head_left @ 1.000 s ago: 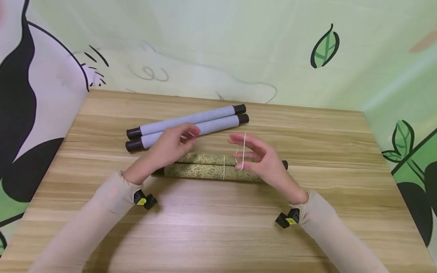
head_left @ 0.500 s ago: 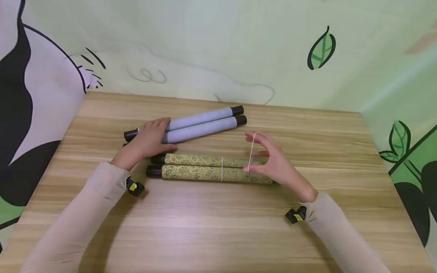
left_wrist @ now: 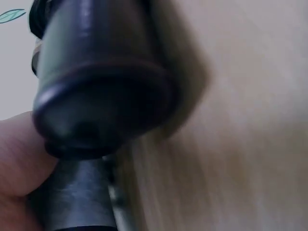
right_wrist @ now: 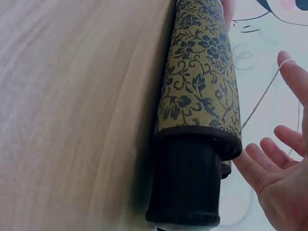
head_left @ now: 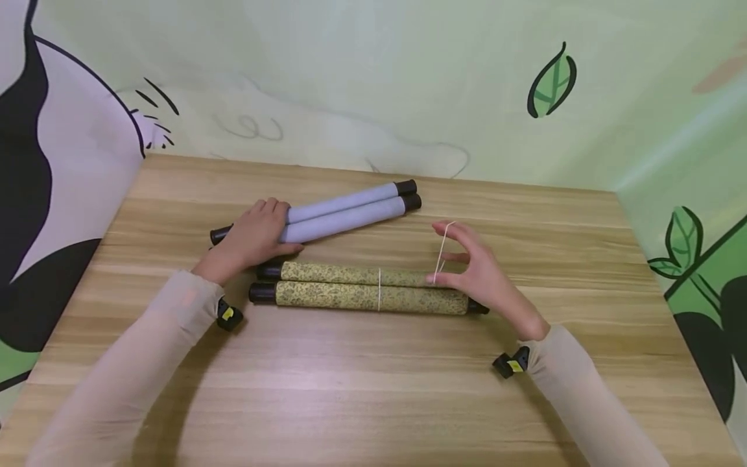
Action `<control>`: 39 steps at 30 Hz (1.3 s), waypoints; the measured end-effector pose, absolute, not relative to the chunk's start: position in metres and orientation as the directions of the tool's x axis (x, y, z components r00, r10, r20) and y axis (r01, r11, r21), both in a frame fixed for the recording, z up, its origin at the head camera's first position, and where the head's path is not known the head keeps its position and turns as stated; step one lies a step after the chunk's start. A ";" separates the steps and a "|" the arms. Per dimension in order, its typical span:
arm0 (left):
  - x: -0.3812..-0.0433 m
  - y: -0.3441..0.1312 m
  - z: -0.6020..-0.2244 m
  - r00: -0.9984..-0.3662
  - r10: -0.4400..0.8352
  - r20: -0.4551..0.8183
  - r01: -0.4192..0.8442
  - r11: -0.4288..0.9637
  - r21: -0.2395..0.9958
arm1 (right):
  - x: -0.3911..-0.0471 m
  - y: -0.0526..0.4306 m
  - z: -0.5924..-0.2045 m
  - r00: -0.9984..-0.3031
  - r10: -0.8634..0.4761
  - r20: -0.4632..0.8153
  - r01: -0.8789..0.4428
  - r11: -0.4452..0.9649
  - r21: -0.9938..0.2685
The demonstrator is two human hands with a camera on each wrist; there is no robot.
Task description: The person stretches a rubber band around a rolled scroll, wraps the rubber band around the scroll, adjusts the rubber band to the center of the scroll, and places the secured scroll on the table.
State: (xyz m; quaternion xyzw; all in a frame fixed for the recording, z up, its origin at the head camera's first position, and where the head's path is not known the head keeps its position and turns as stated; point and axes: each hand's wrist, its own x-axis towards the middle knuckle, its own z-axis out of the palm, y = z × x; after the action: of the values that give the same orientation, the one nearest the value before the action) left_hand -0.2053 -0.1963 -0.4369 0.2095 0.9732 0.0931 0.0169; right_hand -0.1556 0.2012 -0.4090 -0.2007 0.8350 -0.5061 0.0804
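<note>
Here, clamping fingers of left hand (head_left: 255, 230) around 2 pale-blue scrolls (head_left: 344, 220), slanting lengthwise away-rightward beyond 2 crosswise gold-floral scrolls (head_left: 338, 295); stretching white band (head_left: 441, 253) across spread-fingered right hand (head_left: 478, 267) near gold-floral scrolls' right ends.

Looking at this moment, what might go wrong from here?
The loop is stretched across the spread fingers and thumb of the right hand, so it might spring off.

No band shows on the visible part of the blue scrolls, so they could roll apart if the left hand lets go.

The gold scrolls lie close in front of the left hand and might get knocked if it moves the blue pair.
</note>
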 end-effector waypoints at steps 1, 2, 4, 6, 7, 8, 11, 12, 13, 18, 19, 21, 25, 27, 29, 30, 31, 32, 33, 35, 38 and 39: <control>-0.205 -0.196 -0.436 -0.907 0.420 0.024 0.417 0.892 0.174 | -0.156 0.202 -0.409 -0.910 -0.408 0.074 -0.253 0.406 -0.878; -0.204 -0.196 -0.435 -0.903 0.428 0.039 0.429 0.889 0.163 | -0.157 0.202 -0.410 -0.914 -0.399 0.080 -0.254 0.405 -0.878; -0.203 -0.196 -0.433 -0.894 0.443 0.069 0.448 0.882 0.146 | -0.159 0.202 -0.411 -0.920 -0.380 0.093 -0.251 0.391 -0.885; -0.202 -0.196 -0.430 -0.890 0.445 0.095 0.455 0.878 0.146 | -0.161 0.202 -0.412 -0.929 -0.358 0.095 -0.233 0.364 -0.902; -0.201 -0.196 -0.427 -0.888 0.447 0.107 0.459 0.875 0.154 | -0.161 0.202 -0.412 -0.935 -0.344 0.090 -0.214 0.344 -0.914; -0.199 -0.195 -0.425 -0.886 0.449 0.116 0.463 0.870 0.167 | -0.162 0.202 -0.411 -0.941 -0.329 0.080 -0.191 0.320 -0.928; -0.194 -0.193 -0.414 -0.869 0.471 0.151 0.494 0.845 0.204 | -0.164 0.202 -0.410 -0.960 -0.272 0.068 -0.130 0.219 -0.967; -0.192 -0.191 -0.411 -0.859 0.487 0.159 0.512 0.833 0.210 | -0.164 0.202 -0.409 -0.967 -0.247 0.067 -0.113 0.179 -0.977; -0.190 -0.190 -0.408 -0.844 0.509 0.171 0.536 0.820 0.203 | -0.165 0.202 -0.408 -0.973 -0.220 0.067 -0.101 0.145 -0.984; -0.180 -0.180 -0.403 -0.753 0.623 0.211 0.653 0.747 0.126 | -0.166 0.198 -0.403 -0.990 -0.128 0.067 -0.077 0.073 -0.994; -0.178 -0.178 -0.403 -0.738 0.639 0.215 0.669 0.734 0.114 | -0.167 0.197 -0.403 -0.991 -0.121 0.066 -0.076 0.088 -0.993; -0.175 -0.174 -0.402 -0.717 0.664 0.214 0.693 0.713 0.107 | -0.167 0.195 -0.403 -0.991 -0.111 0.071 -0.084 0.117 -0.990; -0.171 -0.171 -0.401 -0.702 0.687 0.188 0.710 0.698 0.099 | -0.167 0.196 -0.404 -0.989 -0.112 0.096 -0.107 0.098 -0.989; -0.169 -0.171 -0.400 -0.697 0.696 0.174 0.715 0.694 0.088 | -0.167 0.197 -0.404 -0.986 -0.139 0.090 -0.096 0.038 -0.995; -0.168 -0.172 -0.399 -0.687 0.708 0.164 0.724 0.686 0.074 | -0.168 0.200 -0.403 -0.983 -0.175 0.062 -0.061 -0.012 -0.998; -0.167 -0.172 -0.399 -0.681 0.715 0.161 0.730 0.680 0.069 | -0.169 0.201 -0.403 -0.981 -0.189 0.045 -0.041 -0.029 -0.999; -0.166 -0.172 -0.399 -0.674 0.721 0.161 0.737 0.673 0.066 | -0.169 0.202 -0.402 -0.980 -0.199 0.029 -0.023 -0.031 -0.999; -0.166 -0.172 -0.399 -0.666 0.728 0.162 0.743 0.666 0.064 | -0.171 0.202 -0.402 -0.979 -0.205 0.011 -0.006 -0.025 -1.000; -0.165 -0.173 -0.400 -0.661 0.732 0.164 0.748 0.661 0.064 | -0.172 0.203 -0.401 -0.978 -0.209 -0.013 0.016 -0.014 -1.000; -0.163 -0.174 -0.400 -0.652 0.738 0.172 0.755 0.652 0.062 | -0.175 0.205 -0.398 -0.973 -0.215 -0.081 0.078 0.021 -0.997; -0.162 -0.175 -0.399 -0.638 0.748 0.182 0.767 0.639 0.061 | -0.179 0.208 -0.394 -0.937 -0.266 -0.226 0.203 0.112 -0.973; -0.162 -0.175 -0.399 -0.631 0.754 0.182 0.772 0.633 0.055 | -0.180 0.210 -0.392 -0.914 -0.291 -0.282 0.251 0.141 -0.958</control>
State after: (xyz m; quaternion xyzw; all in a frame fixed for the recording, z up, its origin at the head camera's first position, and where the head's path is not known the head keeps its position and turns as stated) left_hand -0.1618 -0.1751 -0.3988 0.4234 0.9009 0.0638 -0.0709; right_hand -0.1801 0.2099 -0.3920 -0.0138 0.7264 -0.6553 0.2065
